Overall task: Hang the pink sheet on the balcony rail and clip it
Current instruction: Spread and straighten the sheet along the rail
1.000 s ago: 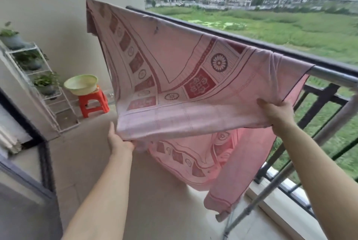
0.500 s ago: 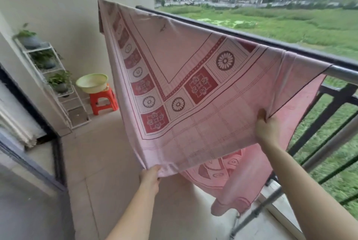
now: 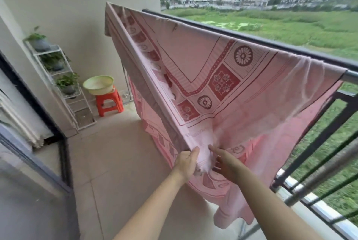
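Head view: pink sheet [image 3: 222, 77] is draped over the balcony rail [image 3: 271, 43], running abt 11 o'clock to 3 o'clock. Its near flap is pulled out toward us and the low end droops at 5. Left hand [image 3: 186, 164], at 6 o'clock, grips the flap's corner, thumb on top. Right hand [image 3: 224, 162], just at its 3, touches the bunched cloth w/ forefinger straight; grip or not, can't tell, too blurred. I'd spread the hands along the hem, keep it taut, lower it w/o creases, then clip. No clips in sight.
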`<state>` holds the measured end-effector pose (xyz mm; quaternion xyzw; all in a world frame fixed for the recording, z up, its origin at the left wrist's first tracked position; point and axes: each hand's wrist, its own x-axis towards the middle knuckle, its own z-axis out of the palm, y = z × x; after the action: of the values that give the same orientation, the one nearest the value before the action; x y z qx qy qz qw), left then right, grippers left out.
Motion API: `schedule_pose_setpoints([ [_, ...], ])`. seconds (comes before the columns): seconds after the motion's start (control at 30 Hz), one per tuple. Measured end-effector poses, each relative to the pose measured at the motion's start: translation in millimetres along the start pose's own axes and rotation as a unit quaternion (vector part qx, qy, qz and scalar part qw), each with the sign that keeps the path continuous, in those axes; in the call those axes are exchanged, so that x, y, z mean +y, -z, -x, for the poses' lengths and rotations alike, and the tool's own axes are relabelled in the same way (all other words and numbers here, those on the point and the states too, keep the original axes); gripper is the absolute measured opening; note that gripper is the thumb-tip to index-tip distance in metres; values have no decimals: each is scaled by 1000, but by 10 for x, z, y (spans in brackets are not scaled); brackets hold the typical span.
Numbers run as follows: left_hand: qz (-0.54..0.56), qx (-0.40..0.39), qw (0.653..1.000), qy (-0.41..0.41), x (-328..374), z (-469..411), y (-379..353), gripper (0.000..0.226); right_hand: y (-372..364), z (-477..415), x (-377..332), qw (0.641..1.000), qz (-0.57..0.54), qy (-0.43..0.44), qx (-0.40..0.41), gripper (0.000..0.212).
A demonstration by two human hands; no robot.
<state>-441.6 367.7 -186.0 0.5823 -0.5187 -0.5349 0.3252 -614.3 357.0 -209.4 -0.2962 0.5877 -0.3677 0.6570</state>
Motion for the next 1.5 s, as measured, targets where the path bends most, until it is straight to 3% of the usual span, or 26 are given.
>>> schedule_pose_setpoints([
  [0.1, -57, 45, 997, -32, -135, -84, 170, 44, -138, -4, -193, 991, -126, 33, 9, 36],
  [0.2, 121, 95, 988, 11, -257, -180, 255, 33, -210, 134, -335, 985, -158, 66, -7, 33],
  [0.27, 292, 91, 949, 77, -274, -258, 279, 24, -248, 274, -367, 985, -147, 85, -35, 37],
  [0.33, 398, 71, 901, 156, -309, -409, 289, 45, -259, 419, -350, 983, -132, 94, -83, 44],
  [0.43, 395, 58, 888, 228, -318, -543, 294, 78, -218, 633, -275, 980, -90, 79, -159, 56],
  [0.5, 451, 24, 862, 230, -292, -654, 271, 99, -144, 737, -195, 978, -70, 65, -183, 57],
  [0.57, 489, -12, 848, 205, -155, -738, 330, 95, -39, 823, -128, 982, -77, 44, -167, 51],
  [0.63, 462, -5, 874, 149, -13, -853, 427, 57, 100, 881, -83, 990, -94, 15, -106, 37],
  [0.73, 360, 27, 927, 105, 131, -996, 505, 37, 301, 928, -56, 994, -103, -17, -26, 28],
  [0.9, 265, 62, 951, 147, 59, -1058, 291, 60, 432, 1038, -82, 996, -81, -4, -41, 49],
  [1.03, 270, 20, 943, 196, -66, -938, 38, 123, 591, 1151, -46, 992, -79, 27, -99, 51],
  [1.1, 302, -37, 933, 190, -58, -883, -68, 139, 718, 1194, 2, 990, -88, 27, -109, 40],
  [1.2, 339, -78, 924, 156, 111, -840, -143, 105, 932, 1219, 129, 993, -90, 18, -71, 43],
  [1.3, 317, 41, 941, 116, 332, -1029, -174, 70, 1090, 1157, 277, 993, -114, 18, -20, 37],
  [1.4, 140, 225, 961, 77, 336, -995, -244, 52, 1160, 1056, 364, 990, -60, 35, 119, 46],
  [1.47, -28, 228, 971, 73, -41, -811, -323, 43, 1222, 1038, 314, 962, 105, 61, 246, 51],
  [1.5, -106, 196, 971, 86, -259, -699, -352, 39, 1248, 1055, 226, 935, 172, 79, 300, 64],
])
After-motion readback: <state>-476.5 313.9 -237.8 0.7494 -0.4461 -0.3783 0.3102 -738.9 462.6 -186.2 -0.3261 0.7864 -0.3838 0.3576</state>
